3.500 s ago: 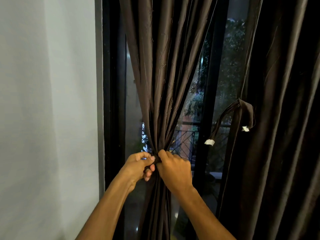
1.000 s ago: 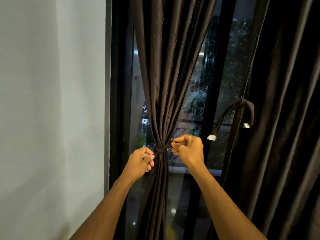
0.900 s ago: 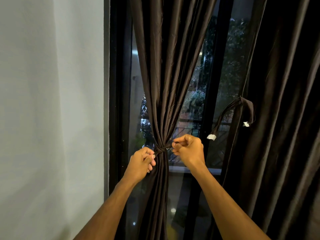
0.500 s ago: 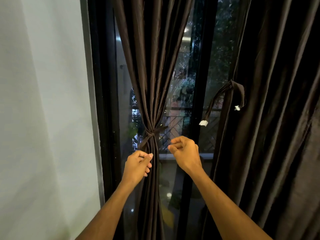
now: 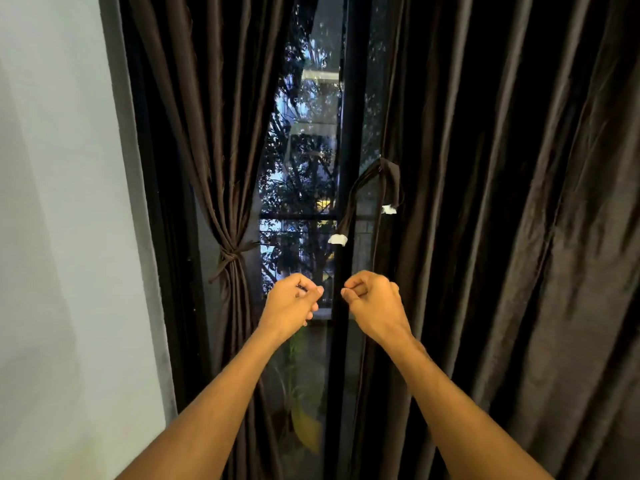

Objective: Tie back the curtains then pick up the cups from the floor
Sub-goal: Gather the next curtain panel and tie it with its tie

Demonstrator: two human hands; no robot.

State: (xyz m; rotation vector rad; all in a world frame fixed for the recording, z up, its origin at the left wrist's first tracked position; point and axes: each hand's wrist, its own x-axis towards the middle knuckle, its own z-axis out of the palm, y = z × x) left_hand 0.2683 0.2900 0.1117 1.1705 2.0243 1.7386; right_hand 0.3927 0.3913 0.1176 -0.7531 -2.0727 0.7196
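The left curtain [image 5: 214, 116], dark brown, is gathered and bound by a knotted tie [image 5: 231, 255] at mid height. The right curtain [image 5: 502, 237] hangs loose and wide. Its tie-back strap [image 5: 367, 188] dangles from the curtain's inner edge, with white tabs at both ends. My left hand [image 5: 292, 304] and my right hand [image 5: 372, 303] are raised side by side in front of the window glass, both loosely curled with nothing in them. They hang below the strap and right of the knot, touching neither. No cups are in view.
A pale wall [image 5: 62, 237] fills the left side. A black window frame bar [image 5: 343, 133] runs vertically between the curtains. Trees and a lit building show through the glass [image 5: 301, 168].
Both hands have let go of the left curtain's tie, which stays knotted. They have drifted right, toward the middle of the window, and the view has turned right too.
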